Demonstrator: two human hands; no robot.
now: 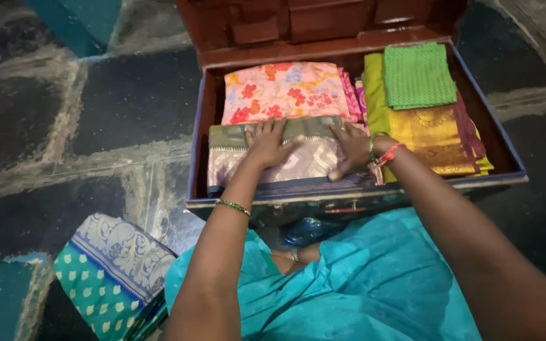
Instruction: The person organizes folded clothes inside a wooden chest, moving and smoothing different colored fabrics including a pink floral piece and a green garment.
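Head view: both hands were down inside the open trunk (pixel 500 148), palms flat on a folded lilac-and-olive sari (pixel 298 161) at the front left of the trunk. Left hand (pixel 266 144) had fingers spread, pressing the cloth's top; right hand (pixel 351 148) had fingers loosely together, thumb at the cloth's right edge, nothing pinched. Pink floral cloth (pixel 282 91) lay just behind the sari, touching it. On the right sat a yellow-gold stack (pixel 434 136) with a green dotted cloth (pixel 418 76) on top. Outside the trunk, a teal-and-blue folded sari (pixel 105 268) lay on the stone floor (pixel 64 120) near the left elbow.
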